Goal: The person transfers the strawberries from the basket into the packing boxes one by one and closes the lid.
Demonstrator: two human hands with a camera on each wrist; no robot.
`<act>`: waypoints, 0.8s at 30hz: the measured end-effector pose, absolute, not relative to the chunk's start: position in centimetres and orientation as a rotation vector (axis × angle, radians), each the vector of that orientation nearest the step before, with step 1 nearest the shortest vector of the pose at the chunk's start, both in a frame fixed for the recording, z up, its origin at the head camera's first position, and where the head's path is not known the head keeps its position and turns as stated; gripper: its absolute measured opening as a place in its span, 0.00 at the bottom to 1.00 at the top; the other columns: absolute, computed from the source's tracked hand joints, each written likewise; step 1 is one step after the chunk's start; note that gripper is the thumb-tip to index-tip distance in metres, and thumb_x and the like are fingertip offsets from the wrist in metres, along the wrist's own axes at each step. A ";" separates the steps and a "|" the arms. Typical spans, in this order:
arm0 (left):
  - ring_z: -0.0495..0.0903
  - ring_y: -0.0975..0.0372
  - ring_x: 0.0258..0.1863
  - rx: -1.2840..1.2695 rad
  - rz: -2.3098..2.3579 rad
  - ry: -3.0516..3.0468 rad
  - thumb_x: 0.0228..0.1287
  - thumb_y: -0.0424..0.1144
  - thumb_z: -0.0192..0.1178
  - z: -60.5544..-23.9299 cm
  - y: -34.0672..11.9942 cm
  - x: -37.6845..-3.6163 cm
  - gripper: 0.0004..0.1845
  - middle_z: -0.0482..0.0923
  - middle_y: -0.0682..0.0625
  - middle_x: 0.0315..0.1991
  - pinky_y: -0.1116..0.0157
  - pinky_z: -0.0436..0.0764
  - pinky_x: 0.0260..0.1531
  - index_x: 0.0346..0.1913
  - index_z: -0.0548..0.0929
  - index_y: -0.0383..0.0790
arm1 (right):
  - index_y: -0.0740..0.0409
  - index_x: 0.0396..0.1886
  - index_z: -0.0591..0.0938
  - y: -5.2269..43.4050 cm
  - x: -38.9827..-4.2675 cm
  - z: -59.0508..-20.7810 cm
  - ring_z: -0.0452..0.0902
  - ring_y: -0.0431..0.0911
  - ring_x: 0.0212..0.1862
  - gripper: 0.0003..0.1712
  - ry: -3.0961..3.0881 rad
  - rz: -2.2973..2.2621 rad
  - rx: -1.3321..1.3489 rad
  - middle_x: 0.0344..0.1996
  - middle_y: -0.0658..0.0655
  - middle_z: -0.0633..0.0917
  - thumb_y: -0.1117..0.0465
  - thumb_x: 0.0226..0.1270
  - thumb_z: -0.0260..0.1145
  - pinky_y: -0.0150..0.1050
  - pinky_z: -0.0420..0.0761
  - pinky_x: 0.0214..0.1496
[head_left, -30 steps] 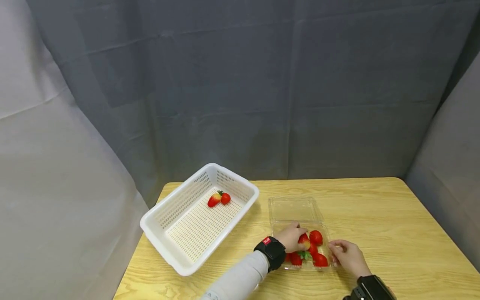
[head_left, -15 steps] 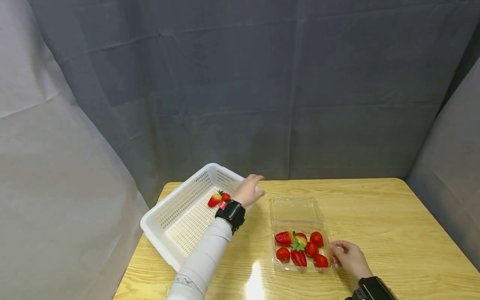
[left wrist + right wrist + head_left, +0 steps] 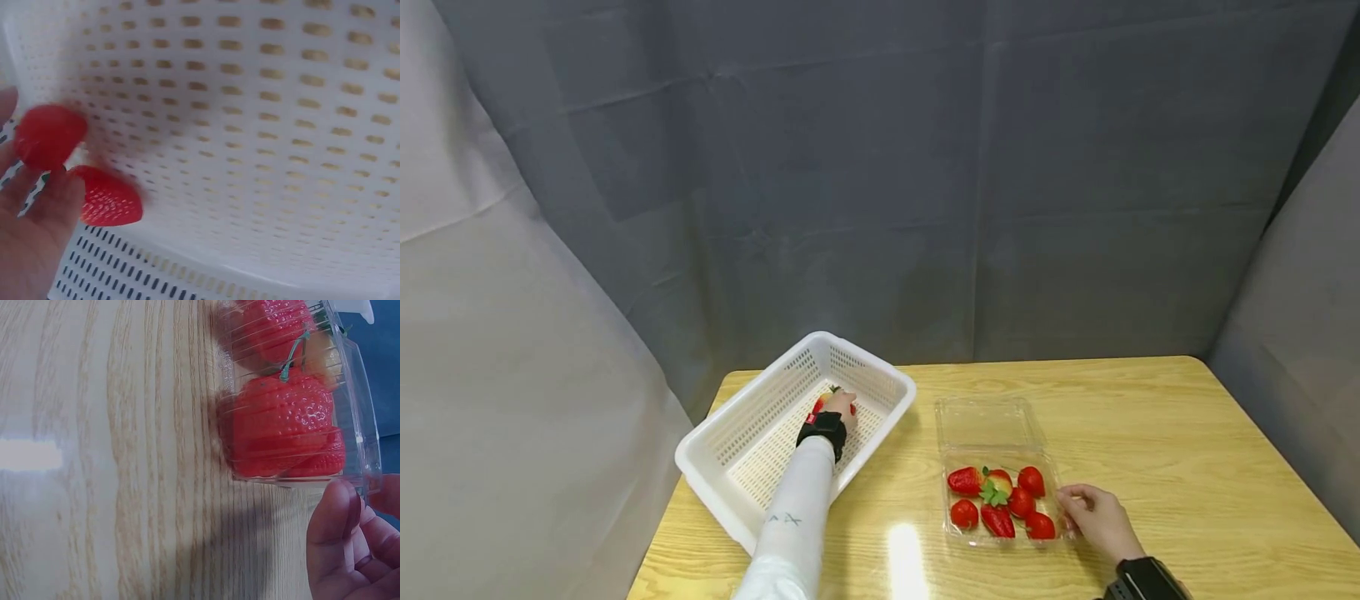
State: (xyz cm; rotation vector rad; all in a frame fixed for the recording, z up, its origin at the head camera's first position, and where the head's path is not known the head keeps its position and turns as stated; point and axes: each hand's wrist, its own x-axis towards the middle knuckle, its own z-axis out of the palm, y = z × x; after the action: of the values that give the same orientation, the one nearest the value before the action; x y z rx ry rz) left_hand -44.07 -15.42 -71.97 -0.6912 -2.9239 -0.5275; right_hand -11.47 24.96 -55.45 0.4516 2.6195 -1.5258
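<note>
your left hand (image 3: pixel 838 406) is down in the white basket (image 3: pixel 730 483) at nine o'clock, fingers loosely round a strawberry (image 3: pixel 49 135); set it beside the other berry (image 3: pixel 107 199); your right hand (image 3: pixel 1093 515) pinches the clear punnet's (image 3: pixel 992 417) three o'clock rim; steady it.

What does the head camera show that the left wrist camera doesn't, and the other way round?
Only the head view shows the wooden table, the clear plastic punnet of strawberries, the right hand at its edge and the grey curtain. Only the left wrist view shows, close up and blurred, two strawberries at the fingertips. Both show the white slotted basket and the left hand inside it.
</note>
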 end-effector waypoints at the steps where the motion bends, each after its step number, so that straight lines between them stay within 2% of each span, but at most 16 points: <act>1: 0.77 0.56 0.35 -0.688 -0.511 -2.935 0.46 0.37 0.61 -71.4 -15.5 -43.4 0.15 0.79 0.47 0.37 0.63 0.75 0.34 0.42 0.82 0.42 | 0.76 0.44 0.75 24.9 -11.4 -55.4 0.73 0.45 0.20 0.16 2.620 -1.527 0.452 0.18 0.56 0.77 0.65 0.64 0.56 0.35 0.74 0.21; 2: 0.77 0.57 0.32 -0.664 -0.511 -2.972 0.46 0.35 0.60 -69.1 -15.2 -41.7 0.11 0.79 0.47 0.33 0.64 0.75 0.32 0.37 0.82 0.40 | 0.76 0.44 0.75 24.8 -11.4 -55.4 0.73 0.45 0.20 0.16 2.619 -1.525 0.463 0.18 0.56 0.77 0.65 0.64 0.56 0.35 0.74 0.21; 3: 0.77 0.57 0.32 -0.644 -0.536 -3.029 0.47 0.35 0.61 -68.4 -15.3 -41.1 0.09 0.79 0.48 0.32 0.63 0.75 0.33 0.35 0.82 0.41 | 0.76 0.44 0.75 24.8 -11.4 -55.4 0.73 0.45 0.20 0.16 2.621 -1.523 0.462 0.18 0.56 0.77 0.65 0.64 0.56 0.35 0.74 0.21; 4: 0.76 0.58 0.29 -0.691 -0.570 -3.007 0.46 0.36 0.62 -70.1 -15.8 -41.9 0.07 0.79 0.49 0.29 0.65 0.74 0.30 0.32 0.82 0.42 | 0.76 0.44 0.75 24.8 -11.4 -55.4 0.73 0.45 0.20 0.16 2.623 -1.522 0.462 0.18 0.56 0.77 0.65 0.64 0.56 0.35 0.74 0.21; 5: 0.77 0.59 0.30 -0.658 -0.616 -3.056 0.46 0.35 0.63 -69.1 -15.7 -41.3 0.07 0.80 0.50 0.29 0.65 0.75 0.31 0.32 0.82 0.42 | 0.76 0.44 0.75 24.8 -11.4 -55.4 0.73 0.45 0.20 0.16 2.630 -1.520 0.451 0.18 0.56 0.77 0.65 0.64 0.56 0.35 0.74 0.21; 7: 0.78 0.58 0.34 -0.527 -0.672 -3.166 0.45 0.33 0.65 -66.6 -15.2 -40.4 0.11 0.80 0.49 0.32 0.61 0.77 0.37 0.36 0.83 0.42 | 0.76 0.44 0.75 24.8 -11.4 -55.3 0.73 0.44 0.20 0.16 2.631 -1.518 0.447 0.18 0.56 0.77 0.65 0.64 0.56 0.34 0.74 0.21; 10: 0.77 0.59 0.30 -0.593 -0.727 -3.006 0.42 0.36 0.68 -64.9 -14.6 -41.2 0.13 0.79 0.49 0.30 0.64 0.75 0.31 0.36 0.82 0.41 | 0.76 0.44 0.75 24.8 -11.5 -55.4 0.74 0.44 0.19 0.16 2.626 -1.523 0.444 0.18 0.56 0.77 0.65 0.64 0.56 0.34 0.74 0.21; 13: 0.75 0.58 0.30 -0.656 -0.736 -2.864 0.40 0.37 0.70 -59.4 -12.3 -40.7 0.17 0.76 0.48 0.31 0.65 0.74 0.30 0.37 0.81 0.41 | 0.76 0.44 0.75 24.8 -11.4 -55.4 0.74 0.45 0.20 0.15 2.615 -1.532 0.452 0.18 0.57 0.77 0.66 0.64 0.56 0.35 0.75 0.21; 15: 0.76 0.57 0.33 -0.760 -0.754 -2.742 0.41 0.38 0.70 -54.7 -9.9 -38.9 0.19 0.75 0.46 0.35 0.66 0.75 0.33 0.41 0.80 0.40 | 0.76 0.44 0.75 24.9 -11.4 -55.4 0.74 0.46 0.20 0.15 2.614 -1.532 0.451 0.18 0.56 0.77 0.66 0.64 0.56 0.35 0.75 0.21; 18: 0.76 0.53 0.42 -0.863 -0.787 -2.712 0.45 0.34 0.70 -46.5 -5.1 -34.0 0.22 0.75 0.44 0.42 0.60 0.76 0.43 0.47 0.79 0.38 | 0.76 0.44 0.75 25.0 -11.4 -55.3 0.74 0.46 0.19 0.15 2.619 -1.526 0.452 0.17 0.56 0.77 0.66 0.63 0.56 0.35 0.74 0.21; 21: 0.75 0.55 0.44 -1.083 -0.713 -2.618 0.48 0.34 0.68 -43.1 -1.0 -30.1 0.21 0.74 0.45 0.44 0.66 0.75 0.45 0.48 0.79 0.38 | 0.76 0.44 0.75 25.0 -11.4 -55.3 0.74 0.46 0.19 0.15 2.621 -1.522 0.456 0.17 0.56 0.76 0.67 0.63 0.56 0.34 0.74 0.21; 24: 0.74 0.60 0.44 -1.275 -0.601 -2.593 0.52 0.36 0.66 -42.9 2.5 -26.8 0.20 0.74 0.47 0.45 0.74 0.73 0.45 0.50 0.78 0.39 | 0.76 0.44 0.75 25.0 -11.4 -55.3 0.74 0.46 0.20 0.15 2.610 -1.529 0.466 0.18 0.56 0.76 0.66 0.64 0.56 0.35 0.74 0.21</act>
State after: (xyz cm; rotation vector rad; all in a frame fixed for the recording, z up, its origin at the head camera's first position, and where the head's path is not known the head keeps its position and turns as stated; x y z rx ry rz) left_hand -26.83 2.47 -42.94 -1.2749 -2.5926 -0.6014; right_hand -11.43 24.98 -55.27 0.4657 2.6098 -1.5293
